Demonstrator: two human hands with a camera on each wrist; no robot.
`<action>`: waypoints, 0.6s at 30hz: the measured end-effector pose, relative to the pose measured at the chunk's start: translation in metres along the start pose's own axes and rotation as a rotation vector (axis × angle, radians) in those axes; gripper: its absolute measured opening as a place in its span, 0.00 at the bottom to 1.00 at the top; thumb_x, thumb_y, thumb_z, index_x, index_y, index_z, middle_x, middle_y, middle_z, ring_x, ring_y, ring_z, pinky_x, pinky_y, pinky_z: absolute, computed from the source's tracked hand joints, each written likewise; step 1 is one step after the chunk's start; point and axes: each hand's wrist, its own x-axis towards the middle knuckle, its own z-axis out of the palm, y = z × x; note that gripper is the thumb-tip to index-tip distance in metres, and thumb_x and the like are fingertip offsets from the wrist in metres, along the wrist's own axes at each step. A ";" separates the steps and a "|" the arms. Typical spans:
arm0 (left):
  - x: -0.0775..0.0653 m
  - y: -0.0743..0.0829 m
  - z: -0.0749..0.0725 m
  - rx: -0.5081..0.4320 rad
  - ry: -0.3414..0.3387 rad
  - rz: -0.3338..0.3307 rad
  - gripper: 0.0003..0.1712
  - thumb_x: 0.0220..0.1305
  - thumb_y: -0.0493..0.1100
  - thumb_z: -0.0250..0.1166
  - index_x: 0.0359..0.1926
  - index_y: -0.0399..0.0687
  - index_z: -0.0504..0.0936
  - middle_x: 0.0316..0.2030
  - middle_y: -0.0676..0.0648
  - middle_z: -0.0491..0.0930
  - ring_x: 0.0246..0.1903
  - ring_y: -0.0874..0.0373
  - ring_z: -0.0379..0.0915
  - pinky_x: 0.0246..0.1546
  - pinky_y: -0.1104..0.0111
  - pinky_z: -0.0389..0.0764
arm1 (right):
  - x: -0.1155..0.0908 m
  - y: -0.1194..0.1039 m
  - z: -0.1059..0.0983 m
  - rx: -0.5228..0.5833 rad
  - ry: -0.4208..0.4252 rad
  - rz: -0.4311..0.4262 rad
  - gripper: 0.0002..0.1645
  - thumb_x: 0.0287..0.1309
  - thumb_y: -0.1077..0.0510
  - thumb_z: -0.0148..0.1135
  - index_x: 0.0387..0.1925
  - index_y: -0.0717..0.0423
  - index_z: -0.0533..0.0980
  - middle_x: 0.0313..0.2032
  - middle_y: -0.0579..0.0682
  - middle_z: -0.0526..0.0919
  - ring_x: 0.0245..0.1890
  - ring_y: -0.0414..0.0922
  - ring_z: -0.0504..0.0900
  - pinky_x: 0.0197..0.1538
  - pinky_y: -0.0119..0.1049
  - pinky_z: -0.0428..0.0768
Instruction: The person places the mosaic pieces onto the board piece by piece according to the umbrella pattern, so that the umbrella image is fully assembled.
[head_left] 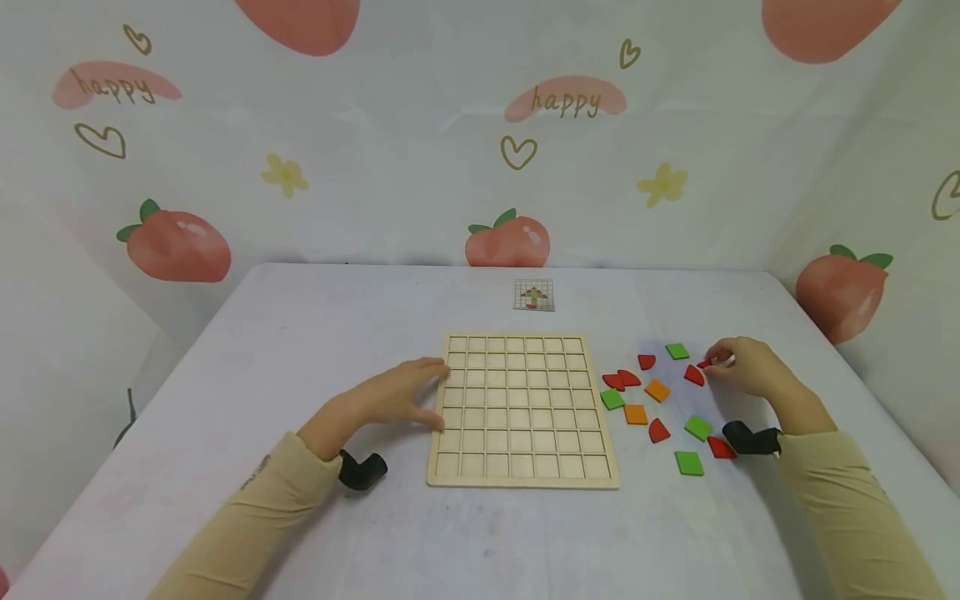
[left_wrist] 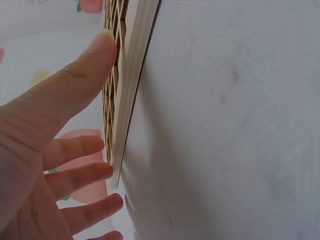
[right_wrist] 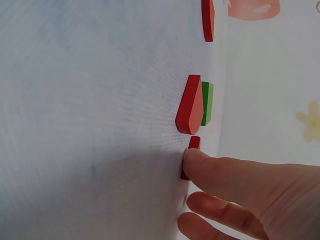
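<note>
A wooden grid board lies flat in the middle of the table. My left hand is at its left edge, thumb and fingers spread apart with the tips at the rim; in the left wrist view the thumb reaches over the board's frame. On the right, my right hand pinches a small red piece between thumb and fingers. The right wrist view shows the thumb covering part of this red piece, close to the table. Beside it lies a red quarter-circle piece, with a green square behind.
Several loose pieces lie between board and right hand, among them an orange square, a green square and a red quarter-circle. A small pattern card lies behind the board. A printed white cloth hangs behind the table.
</note>
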 end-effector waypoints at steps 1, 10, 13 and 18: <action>0.000 0.000 0.000 0.007 0.000 0.004 0.48 0.50 0.58 0.69 0.66 0.37 0.63 0.68 0.36 0.59 0.68 0.40 0.54 0.69 0.51 0.58 | 0.000 0.000 0.000 -0.003 0.002 -0.002 0.14 0.52 0.63 0.59 0.38 0.72 0.75 0.33 0.67 0.77 0.32 0.56 0.75 0.36 0.47 0.79; 0.002 0.002 0.002 0.058 -0.002 -0.003 0.50 0.48 0.59 0.70 0.66 0.37 0.63 0.68 0.35 0.59 0.67 0.40 0.56 0.67 0.50 0.61 | -0.001 -0.005 -0.001 -0.009 -0.003 0.012 0.15 0.54 0.62 0.60 0.39 0.72 0.74 0.34 0.67 0.77 0.34 0.56 0.75 0.35 0.47 0.79; 0.002 0.002 0.002 0.073 -0.007 -0.015 0.49 0.48 0.59 0.70 0.66 0.37 0.64 0.68 0.36 0.59 0.68 0.40 0.55 0.67 0.51 0.61 | 0.000 -0.011 -0.002 -0.002 -0.008 0.019 0.17 0.55 0.60 0.60 0.42 0.72 0.73 0.35 0.66 0.78 0.35 0.56 0.76 0.35 0.46 0.80; 0.003 0.002 0.003 0.083 -0.014 -0.030 0.49 0.48 0.59 0.70 0.65 0.38 0.65 0.68 0.37 0.59 0.68 0.41 0.55 0.68 0.52 0.60 | 0.005 -0.030 -0.002 0.026 -0.020 0.011 0.18 0.57 0.59 0.61 0.44 0.70 0.73 0.36 0.65 0.79 0.35 0.54 0.77 0.36 0.44 0.82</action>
